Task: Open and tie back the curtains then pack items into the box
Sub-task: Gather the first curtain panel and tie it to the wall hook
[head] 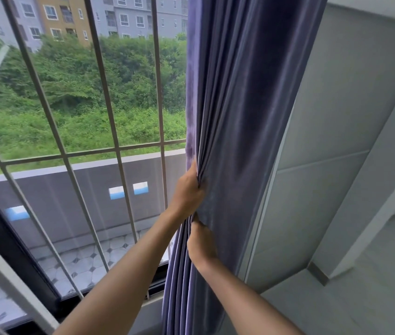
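A purple-blue curtain [242, 105] hangs bunched in folds at the right side of the window. My left hand [186, 192] grips the curtain's left edge at mid height, fingers wrapped into the folds. Just below it, my right hand [200, 245] clutches the same gathered folds, with its fingers buried in the cloth. Both forearms reach up from the bottom of the view. No tie-back and no box are in view.
The window [75, 117] with white metal bars [109, 97] fills the left, its dark frame [10, 257] at the lower left. A grey wall [336, 117] stands right of the curtain, with a pale floor [373, 274] at the lower right.
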